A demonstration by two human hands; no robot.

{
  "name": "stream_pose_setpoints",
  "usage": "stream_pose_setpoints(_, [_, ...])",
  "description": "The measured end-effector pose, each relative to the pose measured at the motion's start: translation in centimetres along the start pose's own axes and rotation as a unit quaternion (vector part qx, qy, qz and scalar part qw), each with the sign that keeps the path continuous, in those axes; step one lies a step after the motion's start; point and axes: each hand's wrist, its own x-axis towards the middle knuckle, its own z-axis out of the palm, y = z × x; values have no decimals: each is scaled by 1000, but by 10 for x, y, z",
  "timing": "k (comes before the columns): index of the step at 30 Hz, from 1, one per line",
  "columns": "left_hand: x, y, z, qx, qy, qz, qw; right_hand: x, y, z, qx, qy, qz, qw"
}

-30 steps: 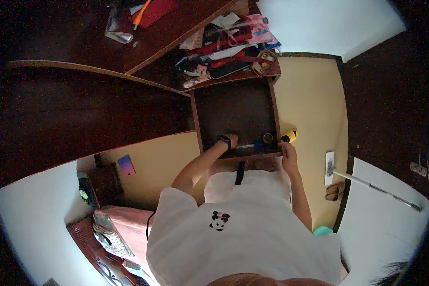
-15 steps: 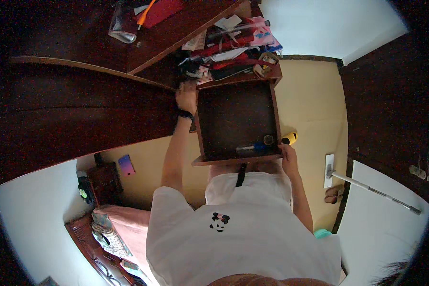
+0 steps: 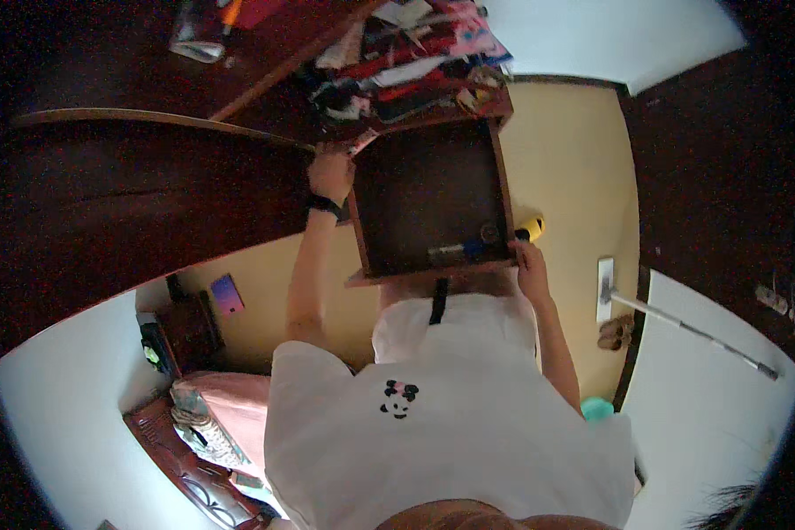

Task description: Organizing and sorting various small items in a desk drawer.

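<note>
A dark wooden drawer (image 3: 428, 199) is pulled out in front of my body. Inside it, a blue and clear slim object (image 3: 458, 250) and a small round object (image 3: 488, 233) lie near the front. My right hand (image 3: 530, 268) grips the drawer's front right corner. At the drawer's back left corner, my left hand (image 3: 330, 173), with a black band on the wrist, is closed on a small flat pink-and-white packet (image 3: 362, 142); its fingers are blurred. Just beyond the drawer, a pile of mixed items (image 3: 406, 75) sits on the cabinet top.
A dark wooden panel (image 3: 168, 190) runs along the left. On the floor lie a purple-blue flat object (image 3: 227, 295), a yellow item (image 3: 532, 228) and brown slippers (image 3: 616, 333). A flat mop (image 3: 606, 290) leans at right. A bed with a pink cover (image 3: 230, 411) is behind left.
The view has shifted, so the scene sits higher and slightly left. My left hand has drawn the small packet from the pile's near edge toward the drawer. My right hand stays on the drawer's corner.
</note>
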Motion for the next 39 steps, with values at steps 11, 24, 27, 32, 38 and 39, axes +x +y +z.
stream_pose_setpoints(11, [-74,91,77,-56,-158,204,965,6,-11,-6,-34,-23,40,998])
stream_pose_setpoints(24, [-61,58,174,-29,-391,303,869,-3,6,-2,-23,-24,59,998])
stream_pose_setpoints(27, [-20,60,54,-241,-166,136,947,5,-17,-13,-42,-66,110,991])
stream_pose_setpoints(32, [38,27,-10,-109,178,24,978,5,-10,-4,13,-38,99,994])
stream_pose_setpoints(38, [70,12,-7,25,170,-6,985,4,-7,-2,33,-41,139,989])
stream_pose_setpoints(39, [73,11,-5,20,175,7,984,4,-4,0,-28,-50,119,991])
